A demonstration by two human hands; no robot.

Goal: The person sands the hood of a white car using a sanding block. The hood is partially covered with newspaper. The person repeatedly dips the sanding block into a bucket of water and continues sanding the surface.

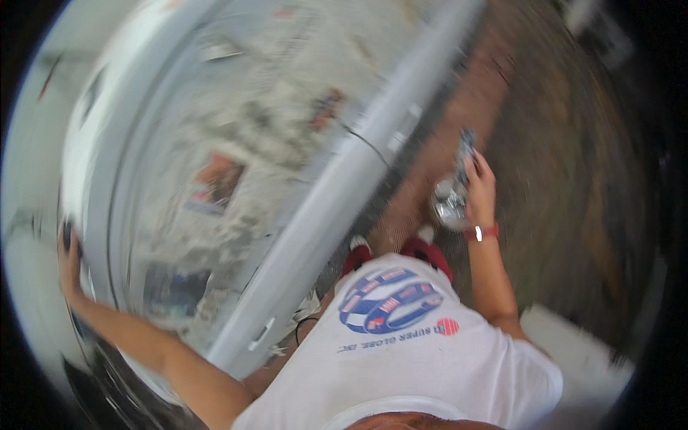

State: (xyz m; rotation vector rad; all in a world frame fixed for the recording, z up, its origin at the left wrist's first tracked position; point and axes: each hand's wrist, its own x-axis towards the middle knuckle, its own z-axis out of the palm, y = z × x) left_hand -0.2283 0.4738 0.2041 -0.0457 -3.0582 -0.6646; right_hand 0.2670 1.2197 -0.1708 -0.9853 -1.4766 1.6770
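Note:
In my right hand [481,190], held out low over the floor, is a spray gun [450,204] with a shiny metal cup. My fingers wrap round its grip. Off to the left, my left hand [69,269] is at the white and grey painted body of a vehicle [122,165]. A small dark thing [67,235] shows at its fingers, too blurred to name; I cannot tell whether it is loose or part of the body. Newspaper sheets [279,129] cover the opening between the curved frame and the long grey sill [337,186].
A dark hose or cord [304,322] hangs by the sill close to my legs. The reddish-brown floor strip [466,107] runs alongside the sill, with darker ground [566,179] beyond. A pale flat panel or box [573,351] stands at the lower right, behind my right arm.

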